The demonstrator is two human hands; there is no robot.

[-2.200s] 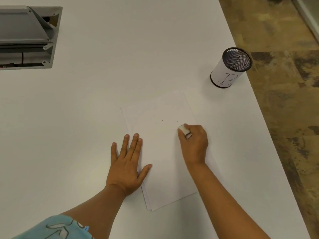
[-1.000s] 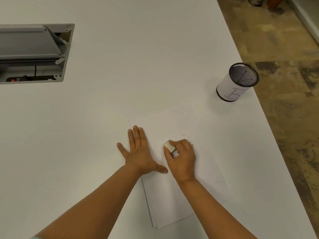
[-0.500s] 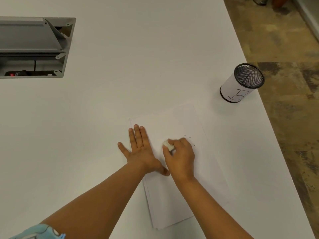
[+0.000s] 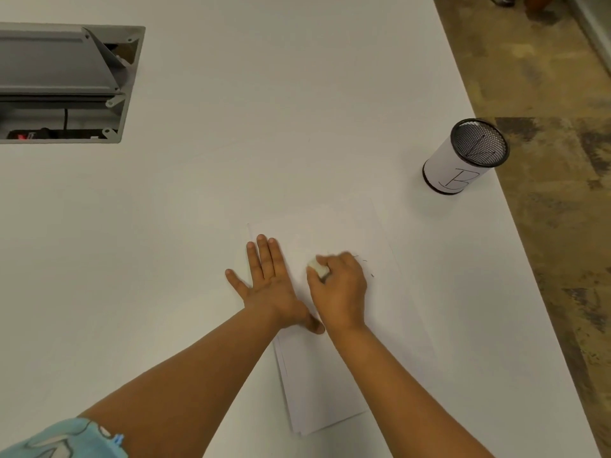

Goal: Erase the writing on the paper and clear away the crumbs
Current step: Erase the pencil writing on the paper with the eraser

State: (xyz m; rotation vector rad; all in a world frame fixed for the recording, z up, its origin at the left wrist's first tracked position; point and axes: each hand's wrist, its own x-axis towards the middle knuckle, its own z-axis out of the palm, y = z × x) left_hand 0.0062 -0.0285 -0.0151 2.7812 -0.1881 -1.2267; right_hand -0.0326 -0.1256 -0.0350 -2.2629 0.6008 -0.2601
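A thin stack of white paper [image 4: 334, 375] lies on the white table [image 4: 231, 160]. My left hand [image 4: 267, 279] is pressed flat on the paper's left edge, fingers spread. My right hand [image 4: 340, 285] is closed around a white eraser [image 4: 318, 268], which touches the sheet near its middle. A few dark eraser crumbs [image 4: 367, 266] lie on the paper just right of my right hand. Any writing under the hand is hidden.
A black mesh cup [image 4: 463, 157] wrapped in white paper marked "B" stands at the table's right edge. A grey open cable hatch [image 4: 66, 84] is set into the table at the far left. Brown floor [image 4: 545, 77] lies beyond the right edge.
My right hand with the eraser has rubbed from the right part of the sheet leftward to the middle, leaving crumbs. My left hand shifted up along the left edge.
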